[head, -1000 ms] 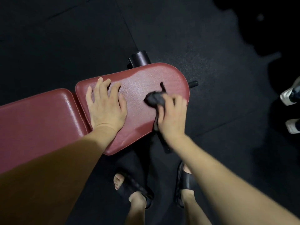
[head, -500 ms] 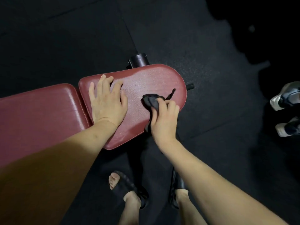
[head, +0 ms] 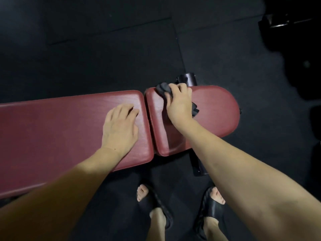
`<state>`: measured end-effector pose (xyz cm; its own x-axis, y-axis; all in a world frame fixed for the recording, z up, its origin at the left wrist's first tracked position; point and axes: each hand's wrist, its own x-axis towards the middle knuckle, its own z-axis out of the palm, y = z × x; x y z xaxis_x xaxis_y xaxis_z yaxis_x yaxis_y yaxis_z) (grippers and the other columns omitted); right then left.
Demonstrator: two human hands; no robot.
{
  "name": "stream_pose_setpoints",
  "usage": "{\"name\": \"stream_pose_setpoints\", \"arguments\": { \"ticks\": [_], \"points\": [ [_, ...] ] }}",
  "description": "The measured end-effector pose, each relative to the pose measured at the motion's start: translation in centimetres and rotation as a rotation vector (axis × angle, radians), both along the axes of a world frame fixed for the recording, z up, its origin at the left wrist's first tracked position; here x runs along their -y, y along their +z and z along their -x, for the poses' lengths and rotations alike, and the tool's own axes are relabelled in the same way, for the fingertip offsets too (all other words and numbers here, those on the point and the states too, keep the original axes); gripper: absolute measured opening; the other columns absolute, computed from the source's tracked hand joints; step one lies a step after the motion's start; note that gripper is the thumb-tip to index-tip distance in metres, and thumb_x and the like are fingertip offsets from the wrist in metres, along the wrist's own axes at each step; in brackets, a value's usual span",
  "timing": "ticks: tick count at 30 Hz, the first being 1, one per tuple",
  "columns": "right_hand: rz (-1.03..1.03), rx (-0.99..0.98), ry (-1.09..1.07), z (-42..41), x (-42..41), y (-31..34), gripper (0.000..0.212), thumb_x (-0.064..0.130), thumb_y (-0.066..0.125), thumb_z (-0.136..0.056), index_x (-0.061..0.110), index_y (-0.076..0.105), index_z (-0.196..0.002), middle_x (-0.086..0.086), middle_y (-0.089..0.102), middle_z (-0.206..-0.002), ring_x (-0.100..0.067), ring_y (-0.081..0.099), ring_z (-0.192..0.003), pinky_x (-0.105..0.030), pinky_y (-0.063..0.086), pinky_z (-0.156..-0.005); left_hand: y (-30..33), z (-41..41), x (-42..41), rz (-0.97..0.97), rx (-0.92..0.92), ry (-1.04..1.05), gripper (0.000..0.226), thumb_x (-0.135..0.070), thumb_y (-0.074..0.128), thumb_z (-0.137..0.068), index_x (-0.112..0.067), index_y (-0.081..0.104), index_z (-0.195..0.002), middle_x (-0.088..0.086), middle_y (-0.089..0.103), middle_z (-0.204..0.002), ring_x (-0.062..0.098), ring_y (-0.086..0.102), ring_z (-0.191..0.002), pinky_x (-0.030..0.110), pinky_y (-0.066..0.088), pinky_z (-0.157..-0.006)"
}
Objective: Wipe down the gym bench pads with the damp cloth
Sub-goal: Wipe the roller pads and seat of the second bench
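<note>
Dark rubber floor tiles all around, seams faintly visible, very dim toward 1 o'clock. Across the middle, two maroon bench pads end to end with a narrow gap between: long back pad running off toward 9 o'clock, shorter seat pad with a rounded end toward 3 o'clock.

Left hand laid palm down on the back pad, close to the gap. Fingers slightly spread, lightly bent at the knuckles, tips touching the vinyl and pointing toward 1 o'clock; nothing held.

Right hand on the seat pad near its far corner beside the gap. Fingers curled over a bunched dark cloth, clamping it down against the pad; thumb hidden under the hand, so cannot tell how placed. Cloth bulging out past the fingertips toward 11 o'clock, reaching the pad's far edge, with a loose tail trailing out from under the palm toward 4 o'clock.

Black cylindrical frame post just beyond the seat pad at 12 o'clock from the right hand. Black frame bar showing under the seat pad's near edge. At 6 o'clock, two feet in black slides on the floor, toes toward the bench.
</note>
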<state>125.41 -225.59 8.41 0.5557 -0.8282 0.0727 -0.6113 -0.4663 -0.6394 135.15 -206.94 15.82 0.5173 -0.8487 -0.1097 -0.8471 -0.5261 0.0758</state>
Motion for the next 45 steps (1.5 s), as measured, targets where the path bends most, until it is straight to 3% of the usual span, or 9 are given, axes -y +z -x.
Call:
{"name": "stream_pose_setpoints", "arguments": {
  "ticks": [4,12,21,25,28,31,35,40,45],
  "points": [
    [0.061,0.021,0.265,-1.1,-4.0,0.8,0.020,0.018,0.059,-0.100,0.011,0.067,-0.117,-0.009,0.058,-0.111,-0.028,0.044,-0.095,-0.039,0.043,-0.080,-0.2,-0.5,-3.1,-0.049,0.023,0.023,0.046,-0.016,0.059,-0.088,-0.014,0.062,-0.134,0.005,0.056,-0.141,0.027,0.044,-0.136,0.045,0.031,-0.117],
    [0.066,-0.046,0.415,5.3,-8.1,0.9,0.025,0.014,0.064,-0.099,0.007,0.068,-0.122,-0.009,0.061,-0.115,-0.023,0.042,-0.097,-0.030,0.040,-0.085,0.7,1.6,-6.0,-0.091,-0.021,0.031,0.051,-0.021,0.055,-0.087,-0.014,0.061,-0.137,0.005,0.055,-0.142,0.028,0.044,-0.138,0.047,0.030,-0.119],
    [-0.143,-0.177,0.544,10.1,-10.8,3.6,0.025,0.011,0.065,-0.097,0.007,0.067,-0.122,-0.008,0.057,-0.110,-0.027,0.045,-0.093,-0.039,0.046,-0.087,3.1,6.5,-8.0,-0.192,-0.210,0.126,0.058,-0.018,0.055,-0.092,-0.017,0.050,-0.149,0.006,0.038,-0.162,0.024,0.028,-0.153,0.043,0.015,-0.128],
    [-0.271,-0.449,0.770,12.7,-10.9,6.6,0.025,0.024,0.060,-0.101,0.013,0.066,-0.122,-0.010,0.054,-0.116,-0.032,0.046,-0.102,-0.047,0.043,-0.097,6.6,8.7,-7.8,-0.248,-0.286,0.257,0.057,-0.020,0.047,-0.097,-0.020,0.043,-0.154,0.001,0.038,-0.160,0.020,0.030,-0.150,0.038,0.021,-0.126],
    [-0.385,-0.524,0.744,15.5,-9.5,11.1,0.029,0.027,0.056,-0.103,0.018,0.063,-0.130,-0.006,0.050,-0.120,-0.029,0.043,-0.111,-0.041,0.039,-0.104,11.3,10.1,-7.2,-0.306,-0.353,0.340,0.053,-0.021,0.041,-0.101,-0.022,0.040,-0.154,-0.002,0.040,-0.156,0.019,0.035,-0.144,0.037,0.029,-0.120],
    [-0.383,-0.435,0.638,17.1,-6.4,17.8,0.030,0.026,0.058,-0.102,0.018,0.063,-0.131,-0.006,0.051,-0.117,-0.028,0.043,-0.106,-0.039,0.038,-0.102,17.5,11.3,-5.8,-0.271,-0.391,0.400,0.048,-0.022,0.038,-0.103,-0.023,0.044,-0.151,-0.003,0.050,-0.147,0.018,0.046,-0.134,0.036,0.036,-0.114],
    [-0.353,-0.339,0.577,17.8,-1.3,29.4,0.030,0.023,0.060,-0.102,0.018,0.064,-0.131,-0.002,0.050,-0.115,-0.017,0.037,-0.104,-0.028,0.034,-0.096,27.3,13.0,-2.9,-0.140,-0.357,0.437,0.049,-0.022,0.043,-0.102,-0.022,0.044,-0.151,-0.003,0.043,-0.152,0.018,0.042,-0.139,0.039,0.035,-0.116],
    [-0.155,-0.206,0.540,16.9,3.7,42.2,0.029,0.024,0.067,-0.097,0.017,0.070,-0.125,0.000,0.050,-0.107,-0.024,0.047,-0.104,-0.031,0.040,-0.094,39.6,13.0,1.1,0.002,-0.246,0.430,0.049,-0.024,0.043,-0.102,-0.024,0.042,-0.152,0.002,0.032,-0.162,0.021,0.031,-0.148,0.041,0.030,-0.120],
    [-0.036,-0.042,0.420,15.2,5.7,51.3,0.026,0.024,0.062,-0.101,0.022,0.069,-0.125,0.010,0.044,-0.106,-0.022,0.046,-0.102,-0.027,0.040,-0.092,47.6,11.1,4.4,0.148,-0.194,0.388,0.047,-0.030,0.042,-0.105,-0.024,0.044,-0.152,-0.001,0.037,-0.160,0.020,0.032,-0.148,0.044,0.031,-0.120]
  ]
}}
